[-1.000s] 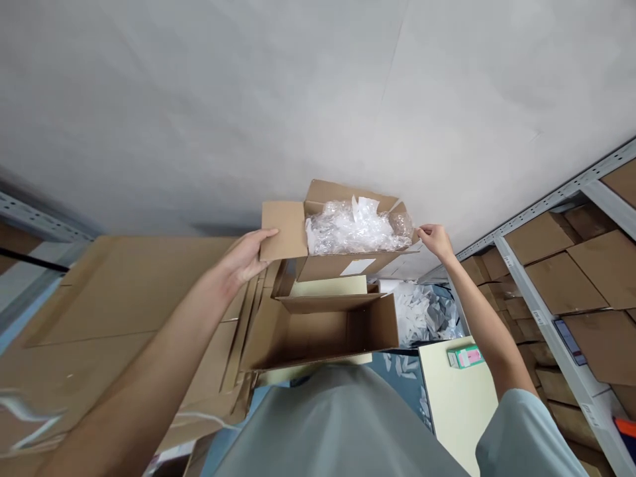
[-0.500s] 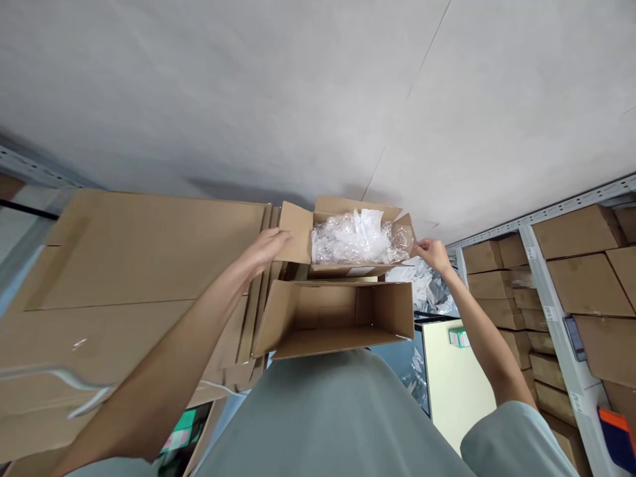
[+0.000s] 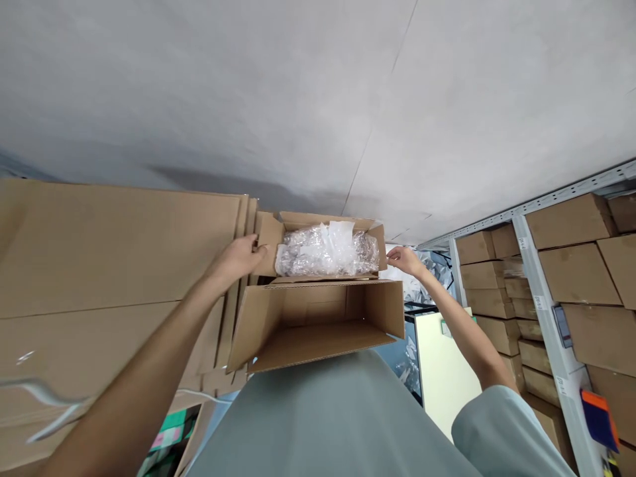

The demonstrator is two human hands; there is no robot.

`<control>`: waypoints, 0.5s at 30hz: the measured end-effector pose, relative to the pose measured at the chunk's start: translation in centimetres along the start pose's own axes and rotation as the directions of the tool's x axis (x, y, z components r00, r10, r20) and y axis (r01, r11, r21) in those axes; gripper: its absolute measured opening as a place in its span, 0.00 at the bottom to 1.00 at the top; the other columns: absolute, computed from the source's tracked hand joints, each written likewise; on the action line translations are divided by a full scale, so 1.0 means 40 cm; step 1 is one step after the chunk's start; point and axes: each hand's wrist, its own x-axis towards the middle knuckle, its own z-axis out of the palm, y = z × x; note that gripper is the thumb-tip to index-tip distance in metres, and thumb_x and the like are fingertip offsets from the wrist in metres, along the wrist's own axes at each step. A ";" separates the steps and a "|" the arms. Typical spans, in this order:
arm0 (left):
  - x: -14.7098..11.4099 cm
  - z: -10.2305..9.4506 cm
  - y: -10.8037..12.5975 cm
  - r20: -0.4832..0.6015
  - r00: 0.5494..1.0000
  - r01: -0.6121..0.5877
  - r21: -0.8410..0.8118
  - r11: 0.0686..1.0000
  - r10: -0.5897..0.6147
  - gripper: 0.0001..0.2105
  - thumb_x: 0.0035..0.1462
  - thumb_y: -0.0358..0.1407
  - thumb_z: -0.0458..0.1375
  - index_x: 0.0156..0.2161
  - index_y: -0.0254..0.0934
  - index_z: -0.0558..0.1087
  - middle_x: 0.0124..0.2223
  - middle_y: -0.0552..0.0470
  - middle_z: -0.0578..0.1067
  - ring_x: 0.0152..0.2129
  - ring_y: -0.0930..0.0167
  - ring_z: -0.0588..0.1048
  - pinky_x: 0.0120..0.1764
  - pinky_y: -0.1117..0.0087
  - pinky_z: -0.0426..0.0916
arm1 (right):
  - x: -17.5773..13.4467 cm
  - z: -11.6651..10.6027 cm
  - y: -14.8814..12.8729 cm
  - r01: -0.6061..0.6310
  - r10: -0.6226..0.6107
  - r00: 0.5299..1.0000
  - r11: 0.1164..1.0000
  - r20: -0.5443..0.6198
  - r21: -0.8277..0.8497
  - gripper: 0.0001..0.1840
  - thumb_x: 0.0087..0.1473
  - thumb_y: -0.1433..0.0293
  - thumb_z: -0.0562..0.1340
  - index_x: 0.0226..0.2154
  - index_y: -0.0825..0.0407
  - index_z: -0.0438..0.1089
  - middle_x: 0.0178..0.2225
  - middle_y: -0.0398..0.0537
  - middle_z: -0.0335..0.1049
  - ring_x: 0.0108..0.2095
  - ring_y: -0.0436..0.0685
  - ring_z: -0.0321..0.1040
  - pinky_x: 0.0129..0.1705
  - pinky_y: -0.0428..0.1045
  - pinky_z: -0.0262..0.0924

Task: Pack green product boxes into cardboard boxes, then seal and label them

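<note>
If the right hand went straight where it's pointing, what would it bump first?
Probably the nearest flap of the filled box; the right hand looks right beside it, perhaps touching.

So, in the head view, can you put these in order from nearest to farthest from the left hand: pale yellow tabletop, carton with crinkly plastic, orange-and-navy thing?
From the left hand:
1. Carton with crinkly plastic: the hand is at its left side.
2. Pale yellow tabletop: lower right, past the carton.
3. Orange-and-navy thing: far right, by the shelving.
</note>
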 end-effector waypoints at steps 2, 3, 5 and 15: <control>-0.039 -0.022 0.023 -0.082 0.996 -0.027 0.085 0.996 0.034 0.24 0.64 0.45 0.59 0.58 0.28 0.78 0.51 0.36 0.83 0.47 0.53 0.80 0.55 0.55 0.73 | -0.015 -0.027 -0.028 0.055 -0.059 0.995 0.997 -0.079 -0.055 0.07 0.58 0.72 0.71 0.41 0.51 0.82 0.40 0.50 0.87 0.38 0.58 0.82 0.48 0.51 0.72; -0.063 -0.030 0.039 -0.113 0.991 -0.059 0.122 0.991 0.073 0.29 0.66 0.48 0.57 0.64 0.29 0.75 0.59 0.33 0.81 0.54 0.50 0.79 0.59 0.52 0.73 | -0.023 -0.037 -0.050 0.101 -0.110 0.987 0.991 -0.114 -0.086 0.09 0.61 0.70 0.70 0.44 0.50 0.82 0.42 0.50 0.87 0.39 0.58 0.82 0.49 0.52 0.72; -0.117 -0.031 0.073 -0.113 0.971 -0.197 0.127 0.972 0.212 0.32 0.68 0.51 0.55 0.69 0.33 0.73 0.65 0.35 0.79 0.61 0.50 0.77 0.64 0.51 0.71 | -0.035 -0.044 -0.106 0.220 -0.236 0.965 0.967 -0.116 -0.131 0.11 0.65 0.68 0.68 0.48 0.48 0.82 0.46 0.49 0.87 0.40 0.58 0.82 0.50 0.52 0.72; -0.283 0.112 0.126 -0.110 0.873 -0.460 0.138 0.877 0.475 0.21 0.74 0.43 0.50 0.53 0.40 0.85 0.56 0.38 0.85 0.56 0.51 0.81 0.67 0.44 0.70 | 0.083 0.147 -0.391 0.124 -0.028 0.973 0.902 0.231 -0.413 0.45 0.51 0.56 0.82 0.65 0.56 0.73 0.58 0.68 0.82 0.59 0.76 0.81 0.54 0.57 0.74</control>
